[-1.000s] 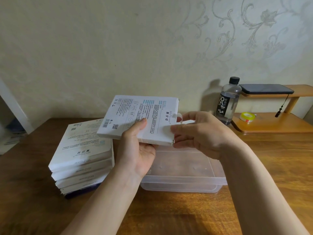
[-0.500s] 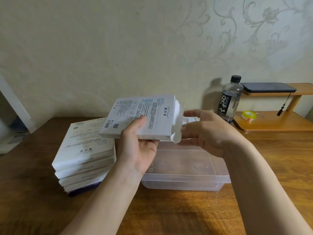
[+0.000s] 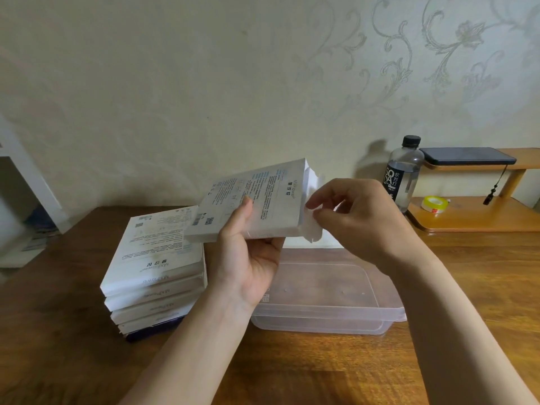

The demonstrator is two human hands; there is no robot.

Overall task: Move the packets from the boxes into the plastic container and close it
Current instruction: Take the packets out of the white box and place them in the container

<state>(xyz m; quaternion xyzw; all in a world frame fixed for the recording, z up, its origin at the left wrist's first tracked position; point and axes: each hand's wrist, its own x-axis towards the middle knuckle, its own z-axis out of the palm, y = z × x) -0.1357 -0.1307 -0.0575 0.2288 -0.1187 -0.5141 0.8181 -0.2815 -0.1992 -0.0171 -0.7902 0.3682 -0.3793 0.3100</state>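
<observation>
My left hand (image 3: 251, 258) grips a flat white box (image 3: 257, 200) from below, thumb on its printed top face, tilted up toward the right. The box's right end is open, with flaps sticking out. My right hand (image 3: 359, 217) pinches the lower end flap (image 3: 311, 229) between thumb and fingertips. Below both hands lies the clear plastic container (image 3: 327, 314) on the table, with no lid on it and nothing visible inside. A stack of several more white boxes (image 3: 155, 267) stands left of the container.
The wooden table (image 3: 292, 369) runs to the wall. At the back right stand a dark-labelled water bottle (image 3: 401, 173) and a small wooden shelf (image 3: 479, 214) holding a yellow tape roll (image 3: 435, 204) and a phone (image 3: 467, 155) on top.
The box's right end has been opened: its flaps now stick out. My left hand has tilted the box's right end upward, and my right hand has shifted to the lower flap.
</observation>
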